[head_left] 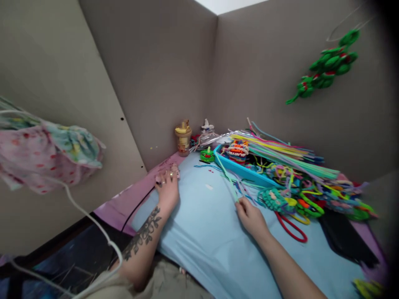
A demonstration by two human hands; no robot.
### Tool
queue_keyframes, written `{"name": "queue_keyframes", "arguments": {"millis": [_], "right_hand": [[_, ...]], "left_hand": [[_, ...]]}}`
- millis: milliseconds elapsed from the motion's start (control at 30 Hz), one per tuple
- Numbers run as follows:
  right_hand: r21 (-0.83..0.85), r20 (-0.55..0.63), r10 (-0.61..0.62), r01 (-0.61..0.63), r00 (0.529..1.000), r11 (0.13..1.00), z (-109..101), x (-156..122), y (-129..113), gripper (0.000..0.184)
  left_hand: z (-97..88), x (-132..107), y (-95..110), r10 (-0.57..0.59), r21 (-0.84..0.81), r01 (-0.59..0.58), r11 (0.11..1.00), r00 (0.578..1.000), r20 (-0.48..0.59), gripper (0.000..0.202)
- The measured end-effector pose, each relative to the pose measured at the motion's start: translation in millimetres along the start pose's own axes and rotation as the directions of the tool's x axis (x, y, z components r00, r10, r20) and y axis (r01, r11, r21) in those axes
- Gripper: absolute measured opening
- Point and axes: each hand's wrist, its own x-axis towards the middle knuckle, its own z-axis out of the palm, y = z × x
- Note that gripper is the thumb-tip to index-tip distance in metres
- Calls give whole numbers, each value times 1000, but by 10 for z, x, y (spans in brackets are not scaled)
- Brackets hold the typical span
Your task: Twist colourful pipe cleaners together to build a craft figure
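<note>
My right hand (252, 216) is closed, pinching the lower end of a mint-green pipe cleaner (230, 182) that runs up toward the rim of a blue tray (249, 173). My left hand (168, 189) reaches over the far left edge of the light blue cloth (205, 224). Its fingers look spread and rest at a small pink thing, too blurred to name. Right of my right hand lie a teal fuzzy pipe-cleaner piece (272, 200) and a red loop (291, 230). A small green pipe-cleaner figure (207, 155) sits by the tray's left end.
A bundle of coloured pipe cleaners (280, 153) lies across the tray. Behind stands a brown-capped cup (183, 139) against the grey wall. A black flat case (347, 236) lies at right. Green pipe-cleaner figures (327, 68) hang upper right; a white cable (90, 214) loops at left.
</note>
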Motion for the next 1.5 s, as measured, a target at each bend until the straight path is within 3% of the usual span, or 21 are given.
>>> {"name": "queue_keyframes", "arguments": {"millis": [167,233,300,333,400,467,533,567,600,667,767,933,1033,1267,1500], "right_hand": [[24,12,5,-5,1000,1000,-3,-23,38,23],[20,16,4,-5,1000,1000,-8,-31,50,23],[10,11,-5,5,1000,1000,-12,-34,62,23],[3,8,-11,11,1000,1000,-13,-35,67,23],[-7,6,-18,19,1000,1000,-13,-34,76,23],[-12,9,-22,22,1000,1000,-14,-34,83,23],[-19,13,-27,27,1000,999,-16,-35,88,23],[-25,16,-29,30,999,999,-17,-36,89,23],[-32,18,-31,32,999,999,-19,-37,90,23],[-43,19,-36,36,999,998,-24,-41,89,23],[-44,21,-46,47,999,998,-34,-44,82,24],[-53,33,-28,30,999,998,-39,-42,74,24],[-56,31,-30,31,999,998,-37,-44,72,24],[-46,59,-56,58,997,997,-42,-47,79,23],[-36,44,-69,70,997,997,-27,-44,93,24]], "left_hand": [[-111,-244,29,32,-83,-36,996,999,-42,58],[-155,-460,-59,193,-149,-204,968,977,-87,50],[-231,-644,-241,372,-204,-372,905,927,-41,39],[-295,-692,-373,395,-203,-388,899,919,-7,37],[-484,-667,-703,212,-159,-207,965,977,12,33],[-714,-516,-1055,99,-127,-97,987,995,7,33],[-898,-342,-1342,78,-49,-70,996,983,168,34],[-947,-282,-1444,66,28,-77,997,955,289,34],[-963,-250,-1516,50,93,-103,990,893,448,33],[-902,-281,-1590,45,111,-125,986,835,548,25],[-678,-484,-1634,50,110,-141,984,807,588,22],[-370,-836,-1774,14,128,-95,987,852,524,28],[-281,-949,-1829,20,114,-93,989,853,521,27],[-162,-1038,-1818,66,19,-90,996,842,535,27],[-281,-947,-1848,52,57,-92,994,866,497,28]]}}
